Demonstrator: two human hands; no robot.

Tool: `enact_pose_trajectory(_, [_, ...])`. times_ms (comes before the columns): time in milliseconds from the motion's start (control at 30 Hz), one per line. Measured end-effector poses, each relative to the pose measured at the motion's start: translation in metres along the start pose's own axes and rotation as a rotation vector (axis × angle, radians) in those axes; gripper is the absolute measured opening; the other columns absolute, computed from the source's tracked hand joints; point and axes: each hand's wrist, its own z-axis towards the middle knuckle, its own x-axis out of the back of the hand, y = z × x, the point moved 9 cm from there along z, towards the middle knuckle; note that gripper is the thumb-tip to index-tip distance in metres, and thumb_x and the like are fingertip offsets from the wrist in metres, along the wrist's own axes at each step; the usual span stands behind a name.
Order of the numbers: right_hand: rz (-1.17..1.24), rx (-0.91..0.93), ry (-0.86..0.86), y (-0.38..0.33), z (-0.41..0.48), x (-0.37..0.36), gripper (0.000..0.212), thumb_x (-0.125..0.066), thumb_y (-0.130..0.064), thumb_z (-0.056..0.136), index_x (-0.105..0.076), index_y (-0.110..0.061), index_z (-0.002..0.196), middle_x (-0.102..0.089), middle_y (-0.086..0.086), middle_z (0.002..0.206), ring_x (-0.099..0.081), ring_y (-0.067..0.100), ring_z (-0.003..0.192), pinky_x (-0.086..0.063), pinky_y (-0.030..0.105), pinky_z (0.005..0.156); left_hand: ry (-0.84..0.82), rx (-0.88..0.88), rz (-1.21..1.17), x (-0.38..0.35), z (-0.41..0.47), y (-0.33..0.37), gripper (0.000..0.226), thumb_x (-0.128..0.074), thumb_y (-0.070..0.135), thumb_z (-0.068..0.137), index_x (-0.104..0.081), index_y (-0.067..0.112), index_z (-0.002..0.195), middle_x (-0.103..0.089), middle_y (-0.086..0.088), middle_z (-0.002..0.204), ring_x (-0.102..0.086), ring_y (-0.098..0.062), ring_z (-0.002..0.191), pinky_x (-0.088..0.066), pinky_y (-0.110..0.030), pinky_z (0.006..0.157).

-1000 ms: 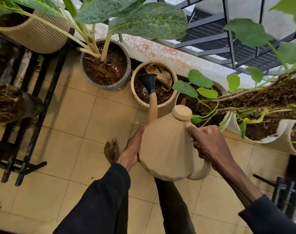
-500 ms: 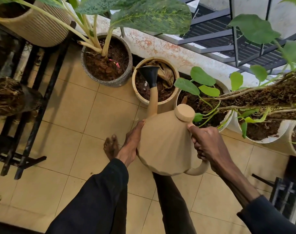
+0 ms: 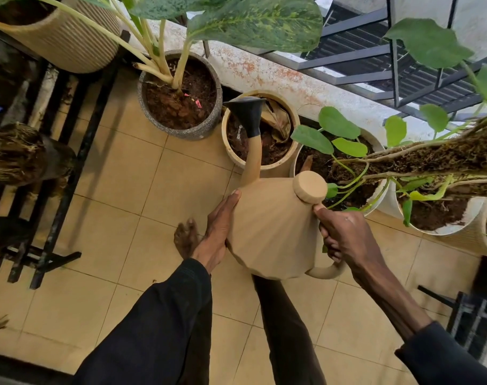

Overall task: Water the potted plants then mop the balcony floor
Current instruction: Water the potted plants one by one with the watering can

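A tan faceted watering can [image 3: 273, 232] is held tilted forward over the tiled floor. Its black rose [image 3: 246, 113] hangs over the soil of a small beige pot [image 3: 228, 151] holding a dry brown leaf. Thin streaks of water seem to fall from the rose. My right hand [image 3: 345, 237] is wrapped around the can's handle. My left hand [image 3: 218, 234] lies flat against the can's left side, fingers together. To the left stands a grey speckled pot [image 3: 209, 126] with large mottled leaves. A white pot [image 3: 381, 190] with round green leaves sits to the right.
A ribbed beige pot [image 3: 70, 43] stands on a black metal rack [image 3: 67, 179] at the left. More white pots [image 3: 464, 232] and a mossy pole [image 3: 436, 159] fill the right. A low stained wall [image 3: 278, 73] and railing [image 3: 395, 51] lie behind. My bare foot [image 3: 185, 240] rests on the tiles.
The can has tipped further forward and its rose has shifted slightly left over the small beige pot. Both hands keep their hold on it.
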Motion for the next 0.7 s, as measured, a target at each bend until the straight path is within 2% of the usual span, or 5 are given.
enact_pose_trajectory(100, [0.005, 0.031, -0.011, -0.002, 0.001, -0.001, 0.058, -0.063, -0.039, 0.104, -0.056, -0.012, 0.054, -0.043, -0.006, 0.041, -0.036, 0.013, 0.038, -0.033, 0.029, 0.051, 0.008, -0.007, -0.012, 0.002, 0.001, 0.004, 0.059, -0.067, 0.065, 0.084, -0.064, 0.031, 0.131, -0.071, -0.004, 0.121, -0.065, -0.025, 0.113, -0.053, -0.044, 0.097])
enact_pose_trajectory(233, [0.025, 0.045, -0.009, -0.002, 0.000, -0.003, 0.057, -0.063, -0.039, 0.105, -0.057, -0.011, 0.056, -0.044, -0.004, 0.042, -0.036, 0.016, 0.040, -0.033, 0.030, 0.051, 0.004, -0.015, -0.009, 0.005, 0.001, 0.014, 0.051, -0.066, 0.057, 0.089, -0.065, 0.027, 0.130, -0.070, -0.004, 0.119, -0.064, -0.024, 0.110, -0.051, -0.035, 0.083])
enact_pose_trajectory(400, [0.060, 0.049, 0.003, -0.002, -0.002, -0.007, 0.055, -0.063, -0.038, 0.105, -0.058, -0.009, 0.057, -0.045, -0.002, 0.044, -0.038, 0.017, 0.041, -0.034, 0.028, 0.052, -0.033, -0.018, 0.000, 0.007, 0.006, 0.021, 0.059, -0.072, 0.063, 0.081, -0.066, 0.032, 0.131, -0.072, -0.001, 0.121, -0.065, -0.025, 0.115, -0.051, -0.049, 0.104])
enact_pose_trajectory(600, [0.124, 0.021, 0.006, -0.002, -0.004, -0.017, 0.055, -0.063, -0.038, 0.104, -0.059, -0.008, 0.058, -0.043, 0.001, 0.044, -0.036, 0.018, 0.041, -0.033, 0.028, 0.053, -0.060, -0.033, 0.014, 0.016, 0.014, 0.033, 0.069, -0.078, 0.070, 0.068, -0.067, 0.037, 0.128, -0.073, 0.001, 0.121, -0.066, -0.025, 0.115, -0.051, -0.052, 0.104])
enact_pose_trajectory(700, [0.153, 0.019, 0.018, -0.003, -0.007, -0.024, 0.053, -0.063, -0.034, 0.105, -0.059, -0.004, 0.060, -0.043, 0.005, 0.046, -0.036, 0.018, 0.043, -0.032, 0.030, 0.054, -0.054, -0.045, 0.043, 0.024, 0.018, 0.041, 0.066, -0.078, 0.069, 0.070, -0.068, 0.037, 0.127, -0.073, 0.001, 0.120, -0.065, -0.025, 0.115, -0.050, -0.052, 0.105])
